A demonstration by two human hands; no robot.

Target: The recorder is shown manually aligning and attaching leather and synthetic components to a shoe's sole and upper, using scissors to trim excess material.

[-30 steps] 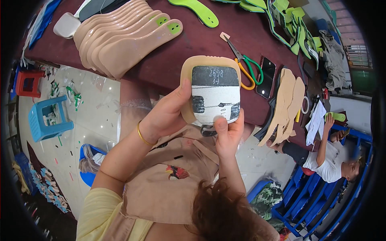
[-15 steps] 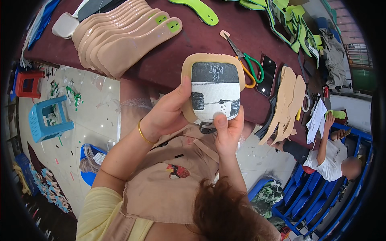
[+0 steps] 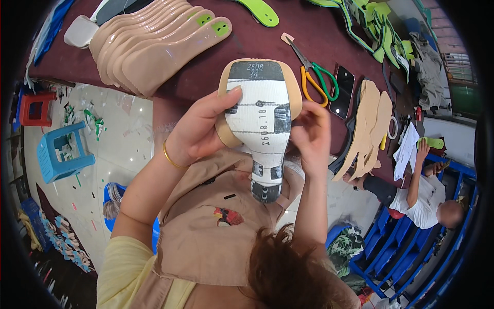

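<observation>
Between my hands is a white insole board [image 3: 264,110] with black patches, its broad end pointing away from me and its narrow end hanging over my apron. A tan sole-shaped piece [image 3: 294,85] lies behind it and shows around the broad end. My left hand [image 3: 203,126] is closed on the left edge, thumb on top of the board and fingers underneath. Along the right edge, my right hand [image 3: 312,135] has its fingers bent against the tan piece; some fingertips are hidden.
On the dark red table sit a stack of glossy tan soles [image 3: 149,51], scissors [image 3: 318,77], a phone [image 3: 341,92] and tan cut pieces [image 3: 368,131]. Green insoles [image 3: 378,26] pile at the far right. A co-worker [image 3: 424,203] sits at the right. Left are blue [image 3: 64,152] and red [image 3: 37,108] stools.
The board has tilted so that its full length now shows, narrow end toward me. My right hand has moved from the board's near end up to its right edge.
</observation>
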